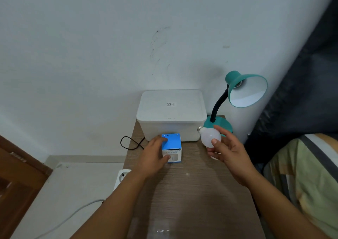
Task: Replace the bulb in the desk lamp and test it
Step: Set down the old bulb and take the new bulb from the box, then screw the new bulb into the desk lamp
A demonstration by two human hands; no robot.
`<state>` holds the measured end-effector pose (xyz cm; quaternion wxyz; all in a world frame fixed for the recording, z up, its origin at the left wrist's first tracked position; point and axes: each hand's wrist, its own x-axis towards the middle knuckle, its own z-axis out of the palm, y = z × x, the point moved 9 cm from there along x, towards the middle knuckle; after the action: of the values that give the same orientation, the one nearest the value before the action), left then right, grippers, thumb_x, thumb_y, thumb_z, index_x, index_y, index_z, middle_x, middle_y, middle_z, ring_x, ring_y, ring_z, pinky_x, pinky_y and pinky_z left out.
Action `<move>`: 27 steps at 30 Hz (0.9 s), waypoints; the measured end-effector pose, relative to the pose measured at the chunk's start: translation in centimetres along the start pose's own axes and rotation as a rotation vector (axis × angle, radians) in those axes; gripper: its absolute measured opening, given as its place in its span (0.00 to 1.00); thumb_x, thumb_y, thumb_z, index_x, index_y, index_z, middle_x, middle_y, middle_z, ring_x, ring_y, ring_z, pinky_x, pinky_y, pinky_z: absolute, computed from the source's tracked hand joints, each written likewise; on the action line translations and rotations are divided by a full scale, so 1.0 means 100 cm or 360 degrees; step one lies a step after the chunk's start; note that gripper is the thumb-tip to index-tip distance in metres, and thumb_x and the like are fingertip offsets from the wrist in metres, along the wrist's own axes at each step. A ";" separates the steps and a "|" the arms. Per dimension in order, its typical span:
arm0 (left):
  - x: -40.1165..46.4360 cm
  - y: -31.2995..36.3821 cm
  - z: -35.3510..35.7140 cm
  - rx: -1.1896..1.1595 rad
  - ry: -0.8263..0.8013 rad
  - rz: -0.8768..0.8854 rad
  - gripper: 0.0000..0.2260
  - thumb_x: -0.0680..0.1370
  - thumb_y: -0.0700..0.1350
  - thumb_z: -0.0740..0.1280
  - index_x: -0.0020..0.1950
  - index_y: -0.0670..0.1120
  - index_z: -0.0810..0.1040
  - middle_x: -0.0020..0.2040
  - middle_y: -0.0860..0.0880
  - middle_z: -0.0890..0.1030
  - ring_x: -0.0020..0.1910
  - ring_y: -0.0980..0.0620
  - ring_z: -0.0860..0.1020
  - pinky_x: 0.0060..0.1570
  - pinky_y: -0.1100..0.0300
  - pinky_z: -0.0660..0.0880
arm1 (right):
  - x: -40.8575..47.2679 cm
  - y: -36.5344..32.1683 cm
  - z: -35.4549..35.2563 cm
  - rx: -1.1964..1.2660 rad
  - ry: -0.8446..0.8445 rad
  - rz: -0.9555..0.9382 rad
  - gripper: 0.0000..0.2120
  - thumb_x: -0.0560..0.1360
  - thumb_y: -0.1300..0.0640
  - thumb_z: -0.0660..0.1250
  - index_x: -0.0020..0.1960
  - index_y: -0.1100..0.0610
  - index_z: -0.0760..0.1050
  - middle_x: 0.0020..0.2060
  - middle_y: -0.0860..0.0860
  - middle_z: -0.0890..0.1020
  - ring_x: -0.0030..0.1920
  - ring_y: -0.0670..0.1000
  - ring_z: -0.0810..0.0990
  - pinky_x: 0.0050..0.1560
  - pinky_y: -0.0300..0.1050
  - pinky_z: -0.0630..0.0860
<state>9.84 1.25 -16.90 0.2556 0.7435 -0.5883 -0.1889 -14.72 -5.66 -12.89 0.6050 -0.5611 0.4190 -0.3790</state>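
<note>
Nearest, both forearms reach over the bare front of the desk (192, 193). The left hand (155, 156) is closed round the blue bulb box (172, 147), thumb on its front face and fingers on top, pinning it to the desk's middle, probably to steady it. The right hand (226, 153) holds the white bulb (210, 137) by its globe, fingertips clamped round it, the screw cap left free and pointing up and left, which suits threading it in. Just behind, the white storage bin (172, 114) fills the desk's back edge. At the back right corner stands the teal desk lamp (243, 90), its shade tilted toward the person, its socket seemingly empty.
</note>
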 end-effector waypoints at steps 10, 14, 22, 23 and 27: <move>-0.017 0.062 -0.022 -0.0052 0.0271 0.0301 0.20 0.77 0.44 0.71 0.69 0.51 0.74 0.73 0.51 0.70 0.72 0.53 0.69 0.67 0.62 0.64 | -0.037 -0.038 -0.037 -0.0189 0.0162 -0.0343 0.32 0.67 0.67 0.77 0.67 0.50 0.71 0.59 0.44 0.76 0.53 0.41 0.82 0.47 0.33 0.79; -0.007 0.112 -0.019 -0.0085 0.0258 0.0485 0.21 0.78 0.47 0.70 0.71 0.53 0.72 0.73 0.54 0.70 0.70 0.60 0.67 0.70 0.64 0.64 | -0.038 -0.043 -0.063 -0.0237 0.0240 -0.0426 0.32 0.66 0.64 0.79 0.63 0.43 0.73 0.58 0.46 0.78 0.53 0.48 0.84 0.50 0.40 0.81; 0.049 0.202 -0.006 -0.0132 0.0067 0.0649 0.33 0.74 0.45 0.75 0.75 0.54 0.65 0.73 0.55 0.68 0.63 0.70 0.62 0.59 0.83 0.56 | -0.022 -0.072 -0.117 -0.0422 0.0515 -0.0585 0.30 0.69 0.54 0.78 0.61 0.32 0.67 0.57 0.42 0.79 0.54 0.40 0.80 0.53 0.40 0.80; 0.057 0.209 -0.003 -0.0138 0.0039 0.0638 0.35 0.74 0.44 0.75 0.76 0.55 0.63 0.74 0.55 0.67 0.65 0.68 0.63 0.61 0.80 0.57 | -0.018 -0.076 -0.123 -0.0411 0.0556 -0.0607 0.30 0.70 0.54 0.77 0.61 0.32 0.67 0.56 0.42 0.79 0.54 0.39 0.80 0.52 0.39 0.80; 0.085 0.236 0.002 -0.0140 0.0047 0.0671 0.43 0.72 0.42 0.77 0.80 0.56 0.56 0.77 0.53 0.64 0.74 0.56 0.63 0.71 0.65 0.59 | 0.001 -0.087 -0.137 -0.0456 0.0636 -0.0731 0.29 0.70 0.52 0.78 0.65 0.39 0.69 0.62 0.45 0.75 0.57 0.45 0.79 0.55 0.42 0.80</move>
<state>-6.64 -11.26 -2.69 0.3304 0.5947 -0.7183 -0.1459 -27.34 -11.46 -4.49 0.3246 -0.6350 0.4408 -0.5451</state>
